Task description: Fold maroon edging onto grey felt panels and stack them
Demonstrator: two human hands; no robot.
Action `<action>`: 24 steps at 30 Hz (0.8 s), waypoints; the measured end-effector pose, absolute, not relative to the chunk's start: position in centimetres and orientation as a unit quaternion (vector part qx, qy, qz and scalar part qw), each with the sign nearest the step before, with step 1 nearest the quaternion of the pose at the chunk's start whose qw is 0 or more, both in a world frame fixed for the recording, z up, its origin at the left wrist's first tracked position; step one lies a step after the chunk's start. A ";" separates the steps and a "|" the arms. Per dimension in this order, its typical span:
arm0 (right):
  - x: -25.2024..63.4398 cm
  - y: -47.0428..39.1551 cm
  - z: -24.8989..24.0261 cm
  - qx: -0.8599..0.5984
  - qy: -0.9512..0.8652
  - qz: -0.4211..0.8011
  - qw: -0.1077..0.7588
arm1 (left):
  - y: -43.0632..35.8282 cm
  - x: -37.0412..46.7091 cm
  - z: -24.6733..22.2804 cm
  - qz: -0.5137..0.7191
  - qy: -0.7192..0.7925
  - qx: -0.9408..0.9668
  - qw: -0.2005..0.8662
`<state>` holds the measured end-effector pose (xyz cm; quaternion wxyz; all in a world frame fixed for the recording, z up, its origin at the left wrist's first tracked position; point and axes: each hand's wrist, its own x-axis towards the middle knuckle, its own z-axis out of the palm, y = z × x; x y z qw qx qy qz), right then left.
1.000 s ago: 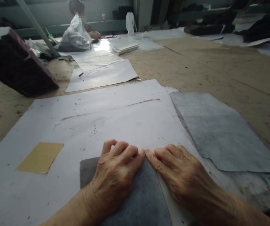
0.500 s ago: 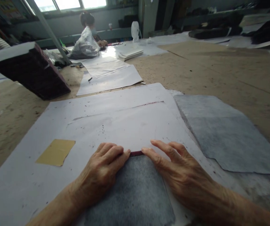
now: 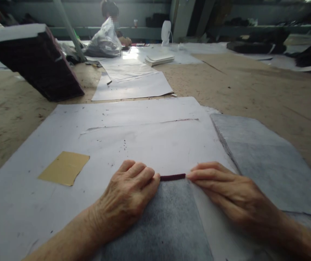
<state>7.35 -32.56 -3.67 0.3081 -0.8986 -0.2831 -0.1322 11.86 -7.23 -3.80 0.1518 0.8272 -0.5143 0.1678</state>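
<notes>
A grey sheet [image 3: 166, 217] lies on large white paper [image 3: 144, 145] in front of me. Along its far edge runs a narrow dark red folded strip [image 3: 173, 177]. My left hand [image 3: 133, 188] is closed at the strip's left part, its thumb and curled fingers pressed on the edge. At the strip's right end, my right hand [image 3: 226, 188] has its fingers pressed together, the tips touching the corner. What lies under the left palm is hidden.
A yellow card [image 3: 64, 168] lies at the left. Grey sheets [image 3: 269, 159] are stacked at the right. A dark block-like stack [image 3: 33, 61] stands at the back left. Beyond are white papers [image 3: 133, 87], a plastic bag [image 3: 103, 41] and a person [image 3: 110, 12].
My right hand has moved right along the edge and its spread fingers have come together. More of the dark red strip shows. The camera view has shifted.
</notes>
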 end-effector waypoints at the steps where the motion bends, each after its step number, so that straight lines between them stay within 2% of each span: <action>1: 7.4 -32.5 -3.5 -0.900 -0.257 -0.144 0.320 | -7.2 11.8 -3.8 0.170 -0.514 0.827 0.150; 6: 7.5 -28.3 -3.0 -0.904 -0.254 -0.230 0.257 | -7.2 11.5 -3.9 0.175 -0.503 0.836 0.134; 10: 7.3 -25.2 -3.9 -0.895 -0.317 -0.235 0.209 | -7.1 11.6 -3.8 0.165 -0.497 0.839 0.149; 17: 7.7 -26.3 -5.3 -0.884 -0.343 -0.211 0.238 | -3.6 12.4 -3.6 0.123 -0.497 0.828 0.228; 24: 7.7 -25.8 -5.0 -0.899 -0.347 -0.213 0.159 | -2.3 12.7 -3.6 0.105 -0.510 0.826 0.216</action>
